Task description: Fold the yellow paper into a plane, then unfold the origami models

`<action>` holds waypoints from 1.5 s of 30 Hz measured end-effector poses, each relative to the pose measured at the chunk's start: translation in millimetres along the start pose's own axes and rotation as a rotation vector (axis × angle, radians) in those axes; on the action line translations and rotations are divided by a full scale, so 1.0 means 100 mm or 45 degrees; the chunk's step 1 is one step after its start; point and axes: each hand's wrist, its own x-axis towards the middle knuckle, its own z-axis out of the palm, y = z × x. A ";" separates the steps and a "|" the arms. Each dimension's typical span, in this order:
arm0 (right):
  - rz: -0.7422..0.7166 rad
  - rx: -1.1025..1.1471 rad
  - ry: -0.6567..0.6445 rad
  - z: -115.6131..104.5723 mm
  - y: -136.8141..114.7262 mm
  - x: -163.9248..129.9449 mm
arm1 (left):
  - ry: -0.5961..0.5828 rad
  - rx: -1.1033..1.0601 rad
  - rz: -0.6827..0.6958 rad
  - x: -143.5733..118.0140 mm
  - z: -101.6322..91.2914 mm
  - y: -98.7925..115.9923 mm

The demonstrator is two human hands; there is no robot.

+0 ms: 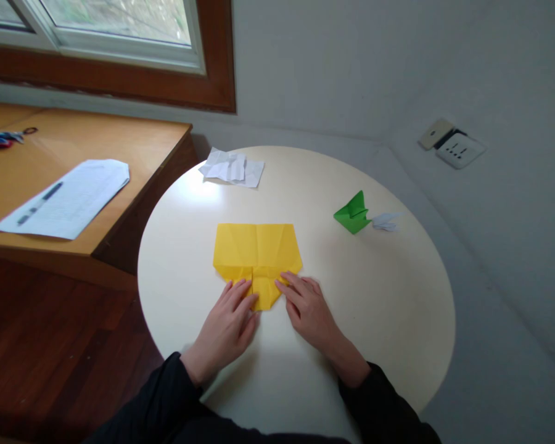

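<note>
A partly folded yellow paper (256, 250) lies flat on the round white table (388, 308), its near corners folded in to a point. My left hand (226, 327) presses its fingertips on the paper's near left fold. My right hand (308, 308) presses on the near right fold. Both hands lie flat with fingers together, gripping nothing.
A crumpled white sheet (232, 167) lies at the table's far edge. A folded green paper figure (353, 213) and a small white one (386, 221) sit at the right. A wooden desk (152, 145) on the left carries a printed sheet (67, 197), a pen and scissors (0, 139). Wall sockets (453, 147) are at the right.
</note>
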 end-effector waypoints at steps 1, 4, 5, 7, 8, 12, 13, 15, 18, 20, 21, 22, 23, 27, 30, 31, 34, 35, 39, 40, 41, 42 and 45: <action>-0.003 -0.017 -0.001 0.00 -0.02 -0.01 | 0.001 0.001 -0.016 0.01 0.00 0.01; -0.001 -0.038 0.004 0.00 -0.08 -0.01 | 0.059 0.054 -0.070 0.09 0.05 0.02; 0.008 -0.040 0.010 0.00 -0.11 -0.02 | 0.076 0.091 -0.083 0.12 0.07 0.03; 0.039 -0.044 0.020 0.00 -0.19 -0.03 | 0.081 0.176 -0.096 0.17 0.12 0.04; 0.056 -0.049 0.025 0.01 -0.23 -0.04 | 0.068 0.217 -0.098 0.19 0.14 0.04; 0.083 -0.066 0.018 0.04 -0.40 -0.10 | -0.004 0.358 -0.066 0.19 0.18 0.05; 0.080 -0.064 0.015 0.05 -0.42 -0.11 | -0.013 0.379 -0.053 0.18 0.18 0.04; 0.073 -0.053 0.014 0.05 -0.44 -0.12 | -0.026 0.401 -0.024 0.15 0.19 0.01; 0.047 -0.040 0.023 0.03 -0.41 -0.12 | -0.048 0.400 0.015 0.12 0.19 -0.05; 0.009 -0.044 0.020 0.01 -0.35 -0.11 | -0.076 0.386 0.040 0.12 0.18 -0.11; -0.015 -0.047 0.017 -0.01 -0.32 -0.11 | -0.098 0.371 0.057 0.12 0.17 -0.13; -0.038 -0.049 0.011 -0.02 -0.29 -0.10 | -0.127 0.350 0.079 0.13 0.15 -0.16; -0.060 -0.048 0.001 -0.03 -0.26 -0.09 | -0.159 0.324 0.102 0.14 0.13 -0.18; -0.130 -0.051 -0.072 -0.09 -0.20 -0.03 | -0.259 0.217 0.156 0.18 0.02 -0.24; -0.198 -0.119 -0.114 -0.13 -0.19 0.02 | -0.298 0.164 0.161 0.22 -0.05 -0.25; -0.226 -0.153 -0.125 -0.13 -0.19 0.03 | -0.304 0.150 0.161 0.23 -0.06 -0.25; -0.291 -0.250 -0.151 -0.15 -0.19 0.06 | -0.300 0.132 0.173 0.25 -0.07 -0.25; -0.299 -0.272 -0.156 -0.15 -0.19 0.07 | -0.292 0.134 0.182 0.25 -0.06 -0.25; -0.302 -0.310 -0.187 -0.18 -0.21 0.13 | -0.199 0.148 0.187 0.23 0.01 -0.25; -0.305 -0.315 -0.192 -0.19 -0.22 0.14 | -0.171 0.144 0.182 0.23 0.02 -0.25; -0.309 -0.318 -0.191 -0.20 -0.23 0.15 | -0.148 0.135 0.178 0.22 0.04 -0.25; -0.314 -0.315 -0.182 -0.22 -0.23 0.16 | -0.131 0.120 0.175 0.21 0.05 -0.25; -0.339 -0.272 -0.133 -0.28 -0.22 0.16 | -0.118 0.051 0.173 0.19 0.04 -0.26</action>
